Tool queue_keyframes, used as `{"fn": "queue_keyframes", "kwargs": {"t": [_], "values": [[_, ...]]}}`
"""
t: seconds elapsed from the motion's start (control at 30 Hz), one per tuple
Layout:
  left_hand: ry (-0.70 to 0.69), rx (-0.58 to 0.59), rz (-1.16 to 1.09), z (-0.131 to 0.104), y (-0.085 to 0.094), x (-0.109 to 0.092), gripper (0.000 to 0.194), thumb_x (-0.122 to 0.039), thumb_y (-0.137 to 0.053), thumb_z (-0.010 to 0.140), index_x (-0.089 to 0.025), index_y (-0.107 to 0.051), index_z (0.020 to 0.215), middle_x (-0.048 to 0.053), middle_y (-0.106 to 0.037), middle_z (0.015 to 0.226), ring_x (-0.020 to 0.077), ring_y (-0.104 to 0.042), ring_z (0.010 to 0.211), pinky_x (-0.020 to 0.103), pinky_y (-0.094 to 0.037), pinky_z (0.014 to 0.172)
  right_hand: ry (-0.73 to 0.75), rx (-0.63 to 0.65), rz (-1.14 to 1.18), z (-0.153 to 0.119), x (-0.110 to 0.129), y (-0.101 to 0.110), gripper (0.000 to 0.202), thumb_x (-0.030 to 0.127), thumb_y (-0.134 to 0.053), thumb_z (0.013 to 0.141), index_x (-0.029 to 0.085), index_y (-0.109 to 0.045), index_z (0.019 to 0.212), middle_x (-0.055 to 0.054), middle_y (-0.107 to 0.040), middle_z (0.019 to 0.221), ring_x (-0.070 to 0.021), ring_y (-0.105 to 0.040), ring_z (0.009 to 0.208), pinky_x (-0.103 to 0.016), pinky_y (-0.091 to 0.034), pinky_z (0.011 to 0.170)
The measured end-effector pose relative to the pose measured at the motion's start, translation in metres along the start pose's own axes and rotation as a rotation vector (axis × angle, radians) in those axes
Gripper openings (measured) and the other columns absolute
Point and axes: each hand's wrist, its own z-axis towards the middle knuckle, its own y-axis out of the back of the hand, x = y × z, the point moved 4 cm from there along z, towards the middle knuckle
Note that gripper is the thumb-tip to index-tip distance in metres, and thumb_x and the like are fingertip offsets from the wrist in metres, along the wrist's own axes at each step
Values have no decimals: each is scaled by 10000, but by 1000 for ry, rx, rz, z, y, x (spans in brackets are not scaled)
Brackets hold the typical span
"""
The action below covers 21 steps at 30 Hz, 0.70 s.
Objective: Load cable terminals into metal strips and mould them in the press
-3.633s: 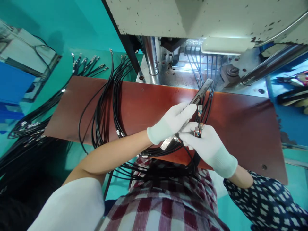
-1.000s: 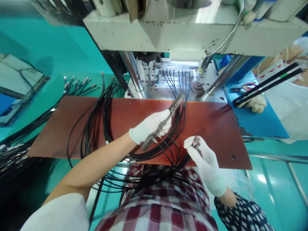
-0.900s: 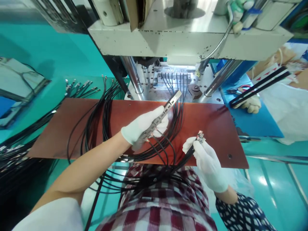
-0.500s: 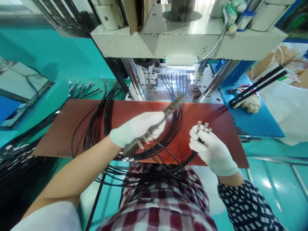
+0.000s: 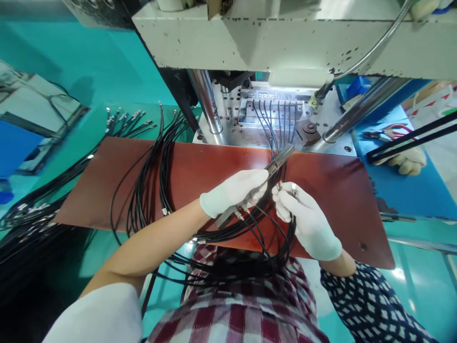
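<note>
The left hand, in a white glove, is closed around the middle of a slotted metal bar, which slants up and away past the fingers; short cables with metal ends hang from the bar's lower part. Just beside that grip, the right hand, also gloved, clasps a few connector ends between thumb and fingers, their black leads dropping below the palm. Under both grips lies a reddish-brown board, and a looped cable bundle crosses it to the left of the left hand. Beyond the bar, a row of black cables runs into a metal fixture on the press base. Well to the right of the right hand are red-handled pliers and a crumpled work glove on a blue surface.
</note>
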Motion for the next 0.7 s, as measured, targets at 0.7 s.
{"fn": "queue_keyframes", "kwargs": {"t": [0.7], "values": [[-60, 7, -70, -2, 6, 8, 523, -580, -428, 992, -149, -477, 698, -35, -470, 588, 54, -395, 488, 201, -343, 478, 81, -186, -327, 0, -2, -10, 220, 264, -745, 778, 216, -705, 988, 49, -653, 733, -99, -546, 637, -237, -460, 637]]}}
